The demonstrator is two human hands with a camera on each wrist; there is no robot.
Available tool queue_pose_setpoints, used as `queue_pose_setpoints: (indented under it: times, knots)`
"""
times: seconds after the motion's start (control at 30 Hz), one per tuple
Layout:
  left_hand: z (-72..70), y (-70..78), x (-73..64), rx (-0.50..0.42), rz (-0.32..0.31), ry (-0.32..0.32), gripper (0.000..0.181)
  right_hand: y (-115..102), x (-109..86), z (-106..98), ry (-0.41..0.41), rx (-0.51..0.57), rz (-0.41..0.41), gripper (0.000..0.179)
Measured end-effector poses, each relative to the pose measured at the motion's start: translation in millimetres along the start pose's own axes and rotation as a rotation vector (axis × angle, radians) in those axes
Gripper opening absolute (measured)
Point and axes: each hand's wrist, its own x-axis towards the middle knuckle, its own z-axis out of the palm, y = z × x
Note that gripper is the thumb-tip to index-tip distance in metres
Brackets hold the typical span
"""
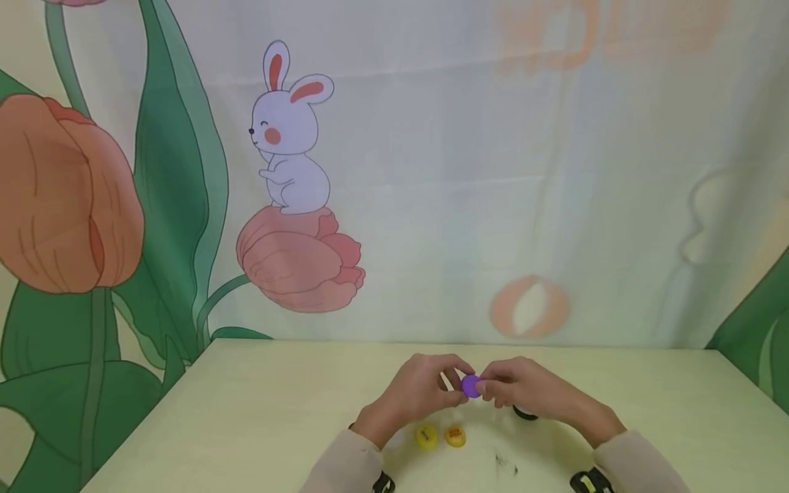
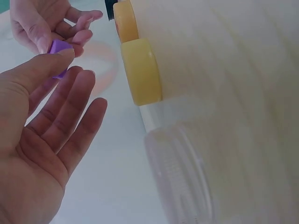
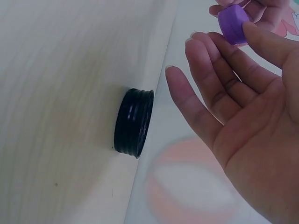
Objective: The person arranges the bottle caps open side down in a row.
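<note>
A small purple bottle cap (image 1: 471, 385) is held up above the table between both hands. My left hand (image 1: 422, 389) pinches it from the left with thumb and forefinger; the other left fingers are spread and loosely bent in the left wrist view. From the right, my right hand (image 1: 530, 387) pinches the same cap (image 3: 232, 24) with its thumb and forefinger. On the table below lie a yellow cap (image 1: 427, 436) and an orange-yellow cap (image 1: 455, 436), both with printed tops. A black ridged cap (image 3: 134, 123) sits under the right hand, which partly covers it in the head view.
Near the left wrist stands a clear, round plastic piece (image 2: 180, 175), cut off by the frame. The pale table (image 1: 259, 411) ends at a hanging cloth (image 1: 431, 171) printed with tulips and a rabbit. Dark marks (image 1: 507, 465) show on the tabletop at the front.
</note>
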Motion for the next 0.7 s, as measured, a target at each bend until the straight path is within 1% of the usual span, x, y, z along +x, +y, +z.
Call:
queue_pose_setpoints:
  times: [0.1, 0.2, 0.37, 0.53, 0.7]
  knots:
    - [0.9, -0.4, 0.0, 0.016, -0.014, -0.013, 0.026, 0.3, -0.5, -0.4, -0.003, -0.001, -0.011, 0.021]
    - [0.4, 0.2, -0.1, 0.029, -0.025, -0.024, 0.023, -1.6, -1.5, -0.6, 0.011, -0.025, -0.047, 0.022]
    - [0.3, 1.2, -0.3, 0.027, -0.031, -0.023, 0.020, -4.6, -2.4, -1.0, 0.064, -0.130, -0.118, 0.018]
    - [1.1, 1.2, -0.1, -0.002, -0.029, -0.039, 0.017, -5.4, -3.3, -0.9, 0.067, -0.162, -0.106, 0.015]
    - [1.6, 2.6, -0.4, -0.030, -0.039, -0.053, 0.020, -5.4, -4.3, 0.1, 0.072, -0.189, -0.104, 0.015]
